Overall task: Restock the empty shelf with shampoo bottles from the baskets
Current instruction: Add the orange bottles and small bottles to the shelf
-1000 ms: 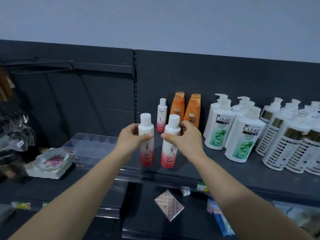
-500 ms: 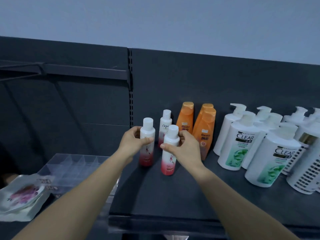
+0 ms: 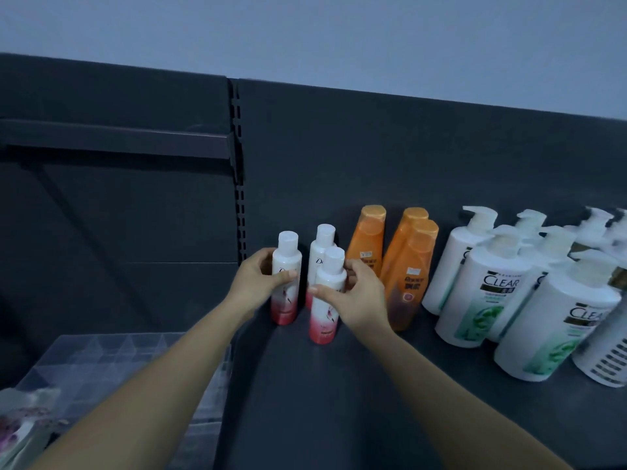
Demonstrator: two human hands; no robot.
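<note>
Two white-and-pink Dove bottles stand on the dark shelf [image 3: 305, 385]. My left hand [image 3: 258, 283] grips the left bottle [image 3: 286, 283] around its middle, near the shelf's left end. My right hand [image 3: 356, 296] holds the right bottle [image 3: 327, 300], which stands slightly nearer me. A third Dove bottle [image 3: 320, 249] stands just behind them, against the back panel. Both held bottles are upright with their bases on the shelf.
Three orange bottles [image 3: 410, 276] stand right of the Dove bottles. Several white Clear pump bottles [image 3: 485, 293] fill the shelf's right part. A clear plastic divider tray [image 3: 101, 361] and a floral packet [image 3: 20, 429] lie lower left. A dark bracket bar [image 3: 118, 140] juts out upper left.
Both hands carried the two bottles forward from above the shelf's front edge and set them down near the back, beside the third Dove bottle. The camera moved closer.
</note>
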